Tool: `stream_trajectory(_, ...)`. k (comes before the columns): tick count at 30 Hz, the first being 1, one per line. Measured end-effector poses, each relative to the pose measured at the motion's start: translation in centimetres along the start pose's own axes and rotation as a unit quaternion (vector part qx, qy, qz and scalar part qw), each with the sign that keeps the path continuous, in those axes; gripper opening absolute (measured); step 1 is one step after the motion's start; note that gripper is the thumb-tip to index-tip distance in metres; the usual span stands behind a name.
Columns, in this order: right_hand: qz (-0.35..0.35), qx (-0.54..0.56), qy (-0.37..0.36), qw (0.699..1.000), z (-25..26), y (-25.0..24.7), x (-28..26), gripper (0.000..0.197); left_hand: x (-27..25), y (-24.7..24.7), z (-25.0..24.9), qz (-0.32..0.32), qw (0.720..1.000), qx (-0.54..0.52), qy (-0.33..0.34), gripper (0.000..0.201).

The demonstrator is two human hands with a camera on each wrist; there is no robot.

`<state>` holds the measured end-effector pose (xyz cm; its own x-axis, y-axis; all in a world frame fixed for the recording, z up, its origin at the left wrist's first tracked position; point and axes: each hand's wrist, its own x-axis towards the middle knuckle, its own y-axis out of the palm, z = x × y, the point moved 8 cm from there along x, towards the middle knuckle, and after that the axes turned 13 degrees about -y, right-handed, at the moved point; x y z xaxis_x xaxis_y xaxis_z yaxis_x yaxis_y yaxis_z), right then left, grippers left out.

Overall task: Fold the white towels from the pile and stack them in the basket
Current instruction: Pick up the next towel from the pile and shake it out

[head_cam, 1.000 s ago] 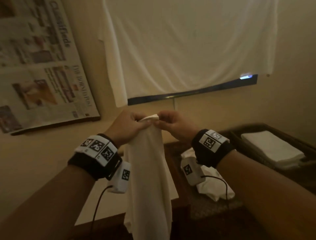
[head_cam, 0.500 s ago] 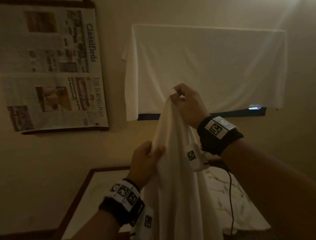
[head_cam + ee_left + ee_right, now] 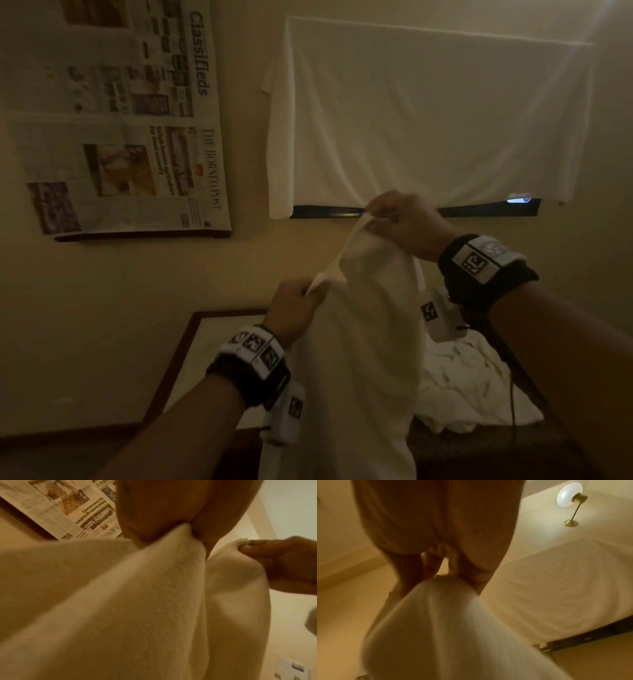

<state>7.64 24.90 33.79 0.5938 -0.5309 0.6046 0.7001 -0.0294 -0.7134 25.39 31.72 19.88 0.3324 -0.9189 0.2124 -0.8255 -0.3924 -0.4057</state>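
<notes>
A dim beige wall carries a white sheet and a newspaper beyond both raised hands. The white towel hangs limp between them, above the crumpled pile. The right hand, higher, pinches one top corner; the left hand, lower, pinches another edge.

On the wall to my left hangs a newspaper headed "Classifieds". Beside it a white sheet drapes over a dark screen, leaving its bottom edge bare. Overhead I see a globe lamp.
</notes>
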Motion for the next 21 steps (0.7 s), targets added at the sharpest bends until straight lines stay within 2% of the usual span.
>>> stream_trajectory(3,0.219,0.036,-0.022,0.975,3.2,6.9,-2.7,0.02,1.1,-1.4,-2.0,0.036,0.999,-0.002,0.006,0.039)
stream_trajectory(4,0.253,0.023,-0.027,0.967,3.9,8.8,-3.5,0.018,1.0,-2.0,-2.7,0.043,0.999,-0.001,0.014,0.032)
stream_trajectory(5,0.26,0.002,-0.028,0.965,4.3,10.1,-4.0,0.017,0.6,-2.6,-3.5,0.046,0.999,0.001,0.026,0.026)
stream_trajectory(9,0.17,0.032,-0.037,0.984,6.0,12.2,-3.3,0.016,-1.4,-6.0,-4.6,0.049,0.997,-0.006,0.062,0.017)
stream_trajectory(11,0.137,0.0,-0.062,0.989,7.3,12.3,-2.6,0.015,-2.4,-8.2,-3.5,0.036,0.997,-0.005,0.062,0.014)
stream_trajectory(15,0.015,-0.032,-0.047,0.998,9.3,10.0,-0.7,0.015,-5.3,-10.6,3.2,0.047,0.999,0.02,-0.004,0.024)
stream_trajectory(17,-0.017,-0.026,-0.038,0.999,10.3,9.3,0.2,0.02,-6.8,-11.0,6.8,0.056,0.996,0.068,-0.02,0.023)
stream_trajectory(21,-0.05,-0.043,-0.04,0.997,13.1,8.7,1.5,0.023,-8.8,-11.5,11.1,0.035,0.995,0.075,-0.049,0.017)
